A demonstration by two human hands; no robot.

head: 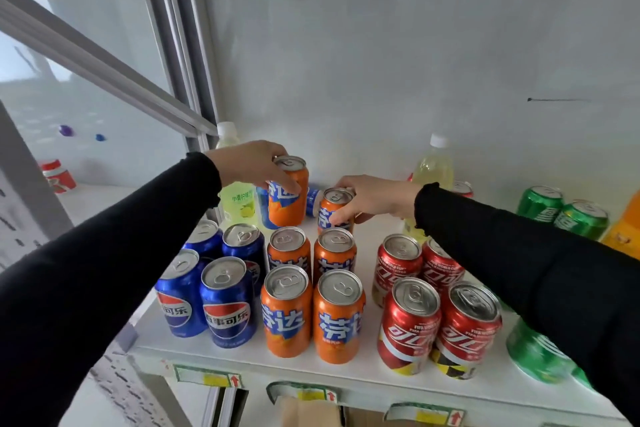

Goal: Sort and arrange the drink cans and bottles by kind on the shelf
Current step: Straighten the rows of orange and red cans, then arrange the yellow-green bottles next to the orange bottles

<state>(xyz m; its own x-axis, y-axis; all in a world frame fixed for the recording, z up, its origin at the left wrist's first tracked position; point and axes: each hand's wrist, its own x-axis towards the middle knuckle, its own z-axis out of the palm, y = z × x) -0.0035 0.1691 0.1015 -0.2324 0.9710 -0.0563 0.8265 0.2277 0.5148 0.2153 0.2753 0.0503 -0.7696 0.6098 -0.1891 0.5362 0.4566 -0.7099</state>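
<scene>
My left hand (251, 165) grips an orange Fanta can (289, 198) from above, lifted slightly over the white shelf (349, 378). My right hand (370, 196) holds a second orange can (334, 210) by its top, standing behind the orange rows. In front of these stand several more orange cans (313, 308) in two columns. Blue Pepsi cans (216, 284) are grouped at the left, red Coca-Cola cans (427, 302) at the right. Green Sprite cans (562, 213) sit at the far right, partly behind my right sleeve.
Two pale yellow bottles with white caps stand at the back, one at the left (235, 194), one at the right (434, 166). A blue can (313, 199) lies behind the held cans. An orange bottle (625, 225) is at the right edge. A red can (59, 177) sits beyond the glass at left.
</scene>
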